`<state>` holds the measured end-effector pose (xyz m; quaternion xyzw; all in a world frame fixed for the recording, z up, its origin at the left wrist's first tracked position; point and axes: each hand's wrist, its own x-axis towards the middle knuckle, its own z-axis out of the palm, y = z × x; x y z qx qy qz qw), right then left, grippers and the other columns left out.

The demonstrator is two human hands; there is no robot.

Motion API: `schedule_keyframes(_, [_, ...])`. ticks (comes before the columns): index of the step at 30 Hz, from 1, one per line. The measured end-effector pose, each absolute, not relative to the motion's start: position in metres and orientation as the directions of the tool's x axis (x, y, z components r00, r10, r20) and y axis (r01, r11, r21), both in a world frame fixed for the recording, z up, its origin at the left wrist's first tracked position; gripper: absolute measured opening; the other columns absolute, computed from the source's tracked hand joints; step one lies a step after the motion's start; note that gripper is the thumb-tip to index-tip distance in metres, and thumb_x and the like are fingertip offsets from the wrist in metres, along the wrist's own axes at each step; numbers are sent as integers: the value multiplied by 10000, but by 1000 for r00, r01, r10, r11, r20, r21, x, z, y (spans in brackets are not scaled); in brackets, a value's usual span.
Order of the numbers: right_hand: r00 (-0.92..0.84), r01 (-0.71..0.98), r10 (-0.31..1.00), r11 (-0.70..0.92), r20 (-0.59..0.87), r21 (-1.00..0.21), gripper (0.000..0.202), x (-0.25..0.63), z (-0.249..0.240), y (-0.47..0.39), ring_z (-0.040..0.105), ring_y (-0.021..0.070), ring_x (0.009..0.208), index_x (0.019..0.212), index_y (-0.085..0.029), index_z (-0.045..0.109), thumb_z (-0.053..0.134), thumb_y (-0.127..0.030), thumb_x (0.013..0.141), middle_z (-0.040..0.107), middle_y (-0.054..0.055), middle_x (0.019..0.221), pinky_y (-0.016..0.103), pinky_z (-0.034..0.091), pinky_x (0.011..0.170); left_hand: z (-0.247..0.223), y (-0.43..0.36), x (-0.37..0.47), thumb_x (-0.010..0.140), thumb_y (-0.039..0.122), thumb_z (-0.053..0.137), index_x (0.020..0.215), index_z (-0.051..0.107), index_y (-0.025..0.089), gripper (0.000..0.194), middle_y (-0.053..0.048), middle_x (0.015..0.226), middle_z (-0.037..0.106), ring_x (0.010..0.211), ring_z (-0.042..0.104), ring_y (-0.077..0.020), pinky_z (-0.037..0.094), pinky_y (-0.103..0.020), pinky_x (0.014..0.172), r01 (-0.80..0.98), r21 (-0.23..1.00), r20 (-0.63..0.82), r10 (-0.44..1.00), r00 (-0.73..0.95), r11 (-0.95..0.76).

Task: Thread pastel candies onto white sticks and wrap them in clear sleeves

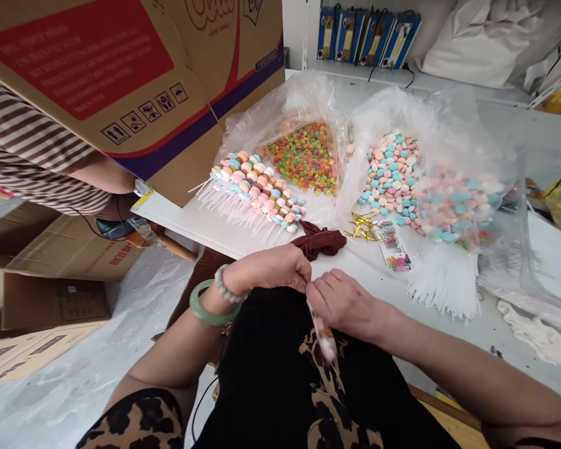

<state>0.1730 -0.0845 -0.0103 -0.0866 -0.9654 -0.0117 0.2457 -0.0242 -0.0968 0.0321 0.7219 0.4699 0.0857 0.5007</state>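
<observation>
My left hand [285, 268], with a green bangle and a beaded bracelet at the wrist, is closed, its fingertips meeting those of my right hand [341, 302]. What the left fingers pinch is hidden. My right hand is closed around the upper end of a candy stick [326, 342], which hangs down in front of my black top, its pink and white candies in clear wrap. Just beyond my hands lies a dark brown cloth [321, 240]. Gold twist ties [363, 226] and a small printed packet [394, 247] rest on the white table [369, 277].
Finished candy sticks [257, 187] lie in rows. Behind them are bags of ring candies [303, 153] and pastel candies [393, 171]. White sticks [446, 280] lie at right. A large carton [168, 81] stands at left, beside a person in a striped shirt [32, 137].
</observation>
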Motion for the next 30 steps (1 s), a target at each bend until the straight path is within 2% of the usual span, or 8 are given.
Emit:
schedule_keyframes(4, [-627,357,628,757,460,-547,241,155,4,-55,431,145,548,696,-179,598,476,-164,903,528,8,568,279,354,547,29,-114,12,925,178,457,753,648,157,258,-59,657,586,599,545,-148,400,-261,587,890,453,215,975,-50,-55])
schedule_keyframes(7, [-468,182,858,327,211,-927,300,137,4,-40,386,113,483,642,-207,564,472,-337,897,467,-48,518,234,354,458,5,-113,30,958,316,450,931,649,180,242,-71,765,633,714,604,-168,459,-271,684,760,649,387,877,-283,-41])
schedule_keyframes(10, [-529,11,847,72,56,-997,327,126,-6,-41,324,107,411,607,-238,457,465,-391,895,400,-62,477,241,334,416,-18,-105,27,930,507,471,999,593,176,359,-84,894,663,799,637,-176,501,-298,757,245,969,133,871,-473,-15])
schedule_keyframes(15, [-506,138,840,300,193,-944,242,142,-30,-57,452,138,531,655,-223,541,584,-382,832,508,-4,564,272,403,558,-42,-116,1,745,868,352,933,563,136,784,-85,719,642,567,618,-187,505,-311,541,-368,732,-416,804,424,573])
schedule_keyframes(18, [-554,263,814,369,173,-892,224,155,-40,-64,491,146,586,630,-207,552,588,-332,812,531,20,583,286,414,617,-45,-130,-10,800,740,487,948,563,142,621,-42,700,613,463,507,-105,379,-218,443,-202,837,-376,802,464,509])
schedule_keyframes(21, [-613,250,762,-63,-208,-966,189,158,-50,-68,466,121,518,679,-198,542,598,-346,782,529,1,587,256,379,517,-38,-143,-17,903,489,532,974,586,176,326,-29,804,604,608,527,-118,426,-241,575,309,939,-239,932,274,150])
schedule_keyframes(25, [-807,182,297,-697,-511,-693,281,151,-63,-71,423,94,468,729,-197,528,669,-439,699,494,-38,561,218,315,456,-24,-159,-25,962,202,415,1111,598,215,237,-62,884,594,814,560,-193,444,-341,791,895,390,-31,968,248,-217])
schedule_keyframes(30, [-757,472,320,-336,-570,-815,188,129,-60,-93,467,115,470,681,-211,527,640,-357,715,523,-43,518,231,332,483,-31,-184,-37,944,179,432,1170,620,247,301,-69,857,638,848,608,-222,434,-344,782,949,221,-145,954,262,-227])
